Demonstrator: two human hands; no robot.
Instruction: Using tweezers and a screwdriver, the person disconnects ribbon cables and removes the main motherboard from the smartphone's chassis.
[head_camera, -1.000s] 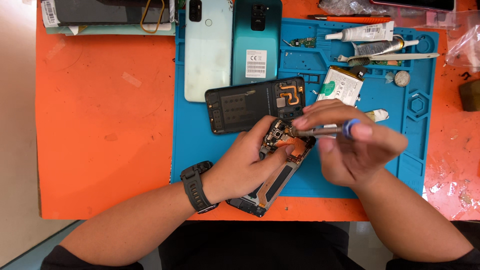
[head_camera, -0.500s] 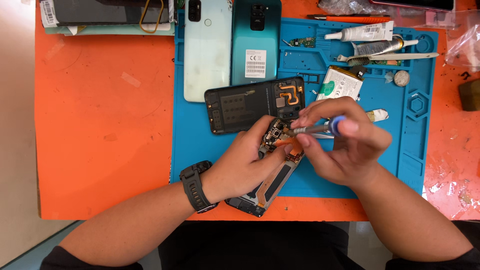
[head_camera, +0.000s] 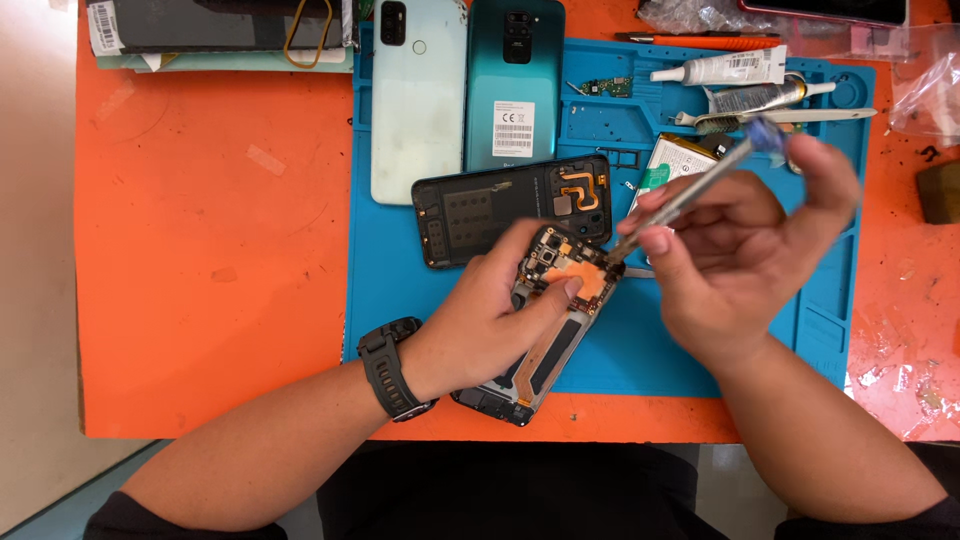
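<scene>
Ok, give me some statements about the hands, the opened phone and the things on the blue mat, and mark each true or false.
1. The left hand holds the opened phone down on the blue mat. True.
2. The right hand holds a screwdriver with its tip at the phone's upper end. True.
3. The wristwatch is on the right wrist. False: it is on the left wrist.
4. The two phone back covers lie on the bare orange table. False: they lie at the mat's top edge.
5. The black inner cover lies above the opened phone. True.

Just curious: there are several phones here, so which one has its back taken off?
The opened phone under the left hand, its orange circuitry exposed; the two greenish phones above remain closed.
</scene>
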